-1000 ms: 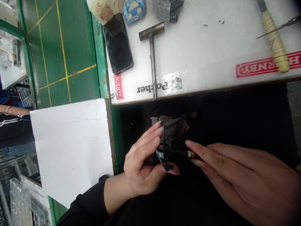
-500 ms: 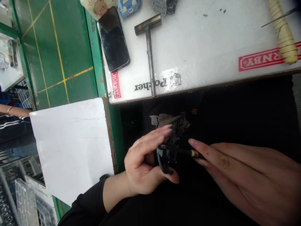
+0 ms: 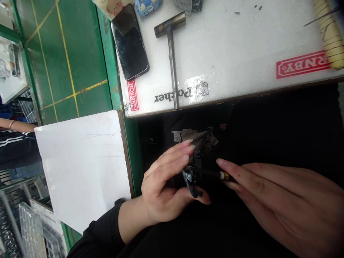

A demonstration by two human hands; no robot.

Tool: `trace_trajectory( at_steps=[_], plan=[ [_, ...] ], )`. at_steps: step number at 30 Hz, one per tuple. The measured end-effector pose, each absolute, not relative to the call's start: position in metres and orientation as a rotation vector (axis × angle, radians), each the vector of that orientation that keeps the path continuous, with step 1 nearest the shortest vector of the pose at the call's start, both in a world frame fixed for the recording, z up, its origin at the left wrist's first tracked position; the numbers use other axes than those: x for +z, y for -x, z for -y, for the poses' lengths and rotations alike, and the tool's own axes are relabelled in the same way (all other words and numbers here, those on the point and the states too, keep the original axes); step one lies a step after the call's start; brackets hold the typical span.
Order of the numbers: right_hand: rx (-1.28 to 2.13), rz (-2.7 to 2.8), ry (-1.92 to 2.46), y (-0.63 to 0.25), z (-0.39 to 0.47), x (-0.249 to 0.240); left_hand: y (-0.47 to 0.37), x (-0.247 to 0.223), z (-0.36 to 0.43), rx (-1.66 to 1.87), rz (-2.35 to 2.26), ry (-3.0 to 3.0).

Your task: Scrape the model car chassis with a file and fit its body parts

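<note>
My left hand (image 3: 166,182) is curled around a small dark, glossy moulded part (image 3: 190,179), thumb below and fingers above. The part's curved edge shows near the thumb; the rest blends into the black clothing behind. In my right hand (image 3: 258,190) is a thin tool with a brass-coloured collar (image 3: 224,176); its handle is hidden in the grip. The tool's dark, slim shaft (image 3: 211,173) points left and reaches the dark part. Whether its tip presses on the part or sits inside it, I cannot tell.
On the white, plastic-wrapped bench top lie a T-shaped metal hammer (image 3: 172,53), a black phone (image 3: 130,43) and a yellow wrapped handle (image 3: 330,36). A white board (image 3: 86,165) sits at the left over a green table (image 3: 67,53). Another person's arm (image 3: 18,125) shows at far left.
The dark part has turned a little in my left hand, and its curved edge has shifted slightly right. My right hand with the tool has barely moved.
</note>
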State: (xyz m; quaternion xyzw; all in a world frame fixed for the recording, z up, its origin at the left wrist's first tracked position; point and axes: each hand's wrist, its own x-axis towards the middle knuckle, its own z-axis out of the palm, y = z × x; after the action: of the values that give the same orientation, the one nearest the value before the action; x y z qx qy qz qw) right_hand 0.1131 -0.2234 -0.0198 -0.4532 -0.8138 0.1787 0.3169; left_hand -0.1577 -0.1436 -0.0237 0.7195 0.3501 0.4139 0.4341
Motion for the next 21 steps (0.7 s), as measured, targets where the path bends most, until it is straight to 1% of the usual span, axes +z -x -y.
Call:
trace_trajectory(
  at_steps=[12,21],
  plan=[
    [0.536,2.097,1.194,-0.1141,0.2273,-0.0230,0.1559,-0.0222,0.1465,0.992,-0.882,-1.594],
    [0.501,2.110,1.190,-0.1147,0.2270,-0.0198,0.1582,-0.0212,0.1457,0.989,-0.869,-1.665]
  ],
)
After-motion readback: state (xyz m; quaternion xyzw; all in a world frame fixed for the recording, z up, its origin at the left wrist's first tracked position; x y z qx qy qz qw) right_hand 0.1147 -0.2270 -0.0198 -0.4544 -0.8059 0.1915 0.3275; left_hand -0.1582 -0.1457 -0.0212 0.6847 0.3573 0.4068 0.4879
